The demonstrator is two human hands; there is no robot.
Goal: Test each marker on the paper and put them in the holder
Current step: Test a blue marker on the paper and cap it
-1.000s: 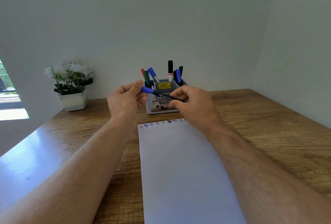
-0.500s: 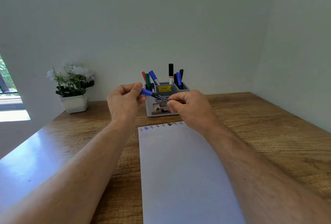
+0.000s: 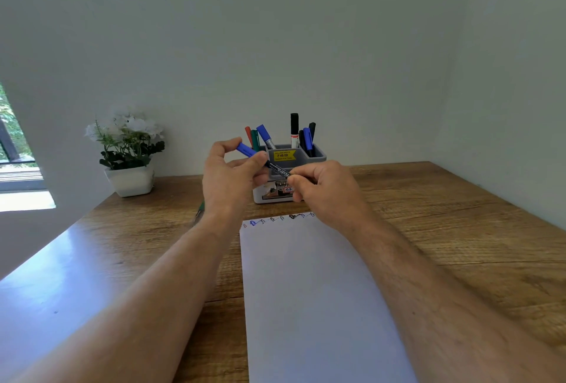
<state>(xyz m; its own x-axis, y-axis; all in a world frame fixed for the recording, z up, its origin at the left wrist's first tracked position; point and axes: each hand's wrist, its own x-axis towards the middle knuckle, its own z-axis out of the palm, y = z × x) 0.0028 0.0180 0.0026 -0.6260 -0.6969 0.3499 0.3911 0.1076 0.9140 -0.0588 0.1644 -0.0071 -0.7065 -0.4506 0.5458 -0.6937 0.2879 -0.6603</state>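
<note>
Marker (image 3: 266,162), mid-frame, is pinched at its blue cap by left hand (image 3: 228,179) and at its barrel by right hand (image 3: 324,191); a jerked cap risks ink on fingers.

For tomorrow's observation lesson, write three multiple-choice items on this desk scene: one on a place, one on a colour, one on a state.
1. Where does the potted plant stand?
A. left of the holder
B. on the paper
C. right of the holder

2. What colour is the cap of the marker held in both hands?
A. red
B. blue
C. yellow

3. How is the held marker?
A. lying on the paper
B. standing in the holder
C. gripped at both ends above the table

Answers:
1 A: it stands left of the holder, by the wall.
2 B: the left hand pinches a blue cap.
3 C: the right hand grips the dark barrel, clear of the paper.
</note>
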